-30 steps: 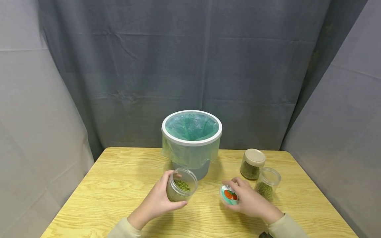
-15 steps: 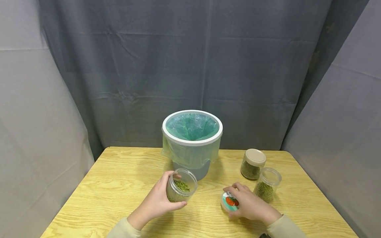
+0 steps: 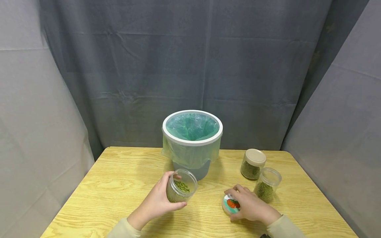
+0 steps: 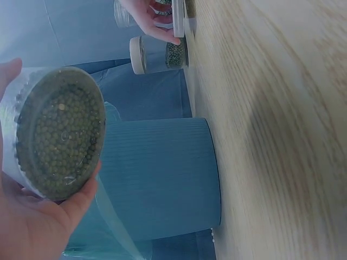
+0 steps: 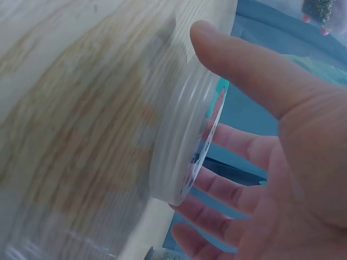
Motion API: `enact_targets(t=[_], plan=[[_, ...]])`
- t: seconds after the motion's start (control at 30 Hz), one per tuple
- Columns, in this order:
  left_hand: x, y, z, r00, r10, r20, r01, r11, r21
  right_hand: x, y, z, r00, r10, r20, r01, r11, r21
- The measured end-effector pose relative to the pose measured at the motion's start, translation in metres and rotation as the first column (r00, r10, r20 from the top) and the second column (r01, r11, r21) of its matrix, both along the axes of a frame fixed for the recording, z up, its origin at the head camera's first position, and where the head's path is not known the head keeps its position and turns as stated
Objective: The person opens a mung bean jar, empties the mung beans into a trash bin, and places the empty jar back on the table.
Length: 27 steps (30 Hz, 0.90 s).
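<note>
My left hand grips a clear, lidless plastic jar tilted above the table, its fingers and thumb round the side. Small green beans show through the jar's bottom in the left wrist view. On the tabletop lies a round screw lid with a green label and orange-red fruit. Over it spreads my right hand, thumb apart from the rim and fingertips right at the far edge. Just beyond that hand stands another lidless jar of green beans.
A bin with a white rim and a green plastic liner stands at the back middle of the wooden table. Behind the lidless jar on the right is a bean jar with a beige lid. A grey curtain hangs behind the table.
My right hand has brought the lid down and slightly nearer, onto the tabletop, and its thumb has spread away from it. The left hand and its jar have hardly moved.
</note>
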<state>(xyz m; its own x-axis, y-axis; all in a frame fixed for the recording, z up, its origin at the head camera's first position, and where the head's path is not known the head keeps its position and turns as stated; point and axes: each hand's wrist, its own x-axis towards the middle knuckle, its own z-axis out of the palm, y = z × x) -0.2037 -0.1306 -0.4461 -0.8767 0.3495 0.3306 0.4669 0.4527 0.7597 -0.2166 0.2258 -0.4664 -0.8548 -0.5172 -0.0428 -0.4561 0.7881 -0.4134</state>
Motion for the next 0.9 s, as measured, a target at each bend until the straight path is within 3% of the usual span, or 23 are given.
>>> enact_targets(t=[0.9], plan=[[-0.001,-0.002,-0.001,1.0,0.004,-0.012,-0.004,1.0,-0.008,-0.001,0.005,-0.012,0.999,-0.017,0.042,0.017,1.0,-0.007]])
